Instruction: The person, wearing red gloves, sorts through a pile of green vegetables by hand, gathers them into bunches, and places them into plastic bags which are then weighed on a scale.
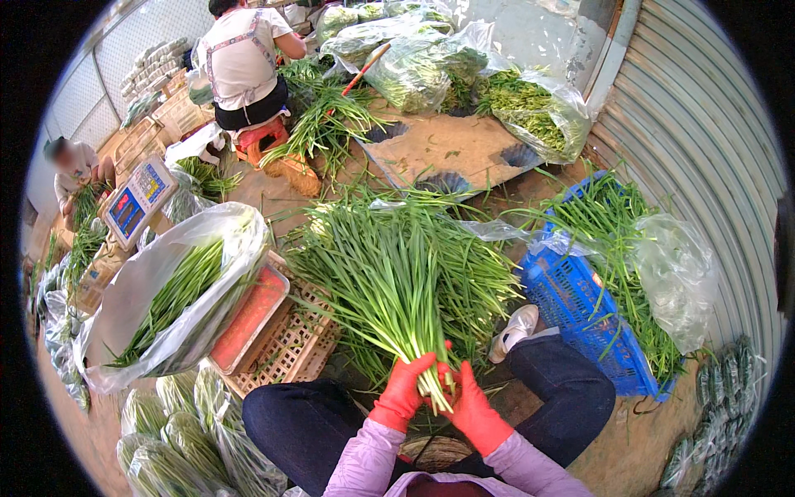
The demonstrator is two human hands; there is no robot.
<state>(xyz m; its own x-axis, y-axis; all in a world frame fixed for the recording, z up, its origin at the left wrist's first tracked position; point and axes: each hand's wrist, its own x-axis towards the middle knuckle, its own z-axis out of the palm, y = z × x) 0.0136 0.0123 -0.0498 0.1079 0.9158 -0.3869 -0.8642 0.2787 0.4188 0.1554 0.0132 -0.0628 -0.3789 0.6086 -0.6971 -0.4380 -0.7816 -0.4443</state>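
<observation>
Both my hands wear red gloves, below the middle of the view. My left hand (405,389) is closed round the pale stem ends of a bunch of garlic chives (418,311). My right hand (475,410) closes on the same stems from the right side, and its fingertips are partly hidden behind them. The long green leaves fan out away from me. Beneath and beyond the bunch lies a large heap of loose chives (480,273), between my knees. The bunch hides much of this heap.
At left, an open plastic bag of chives (186,290) rests on a red scale (252,319) over a tan crate (310,340). Bagged bundles (178,431) lie by my left knee. A blue crate (580,306) with chives stands at right. One person (244,62) sits ahead, another (79,170) far left.
</observation>
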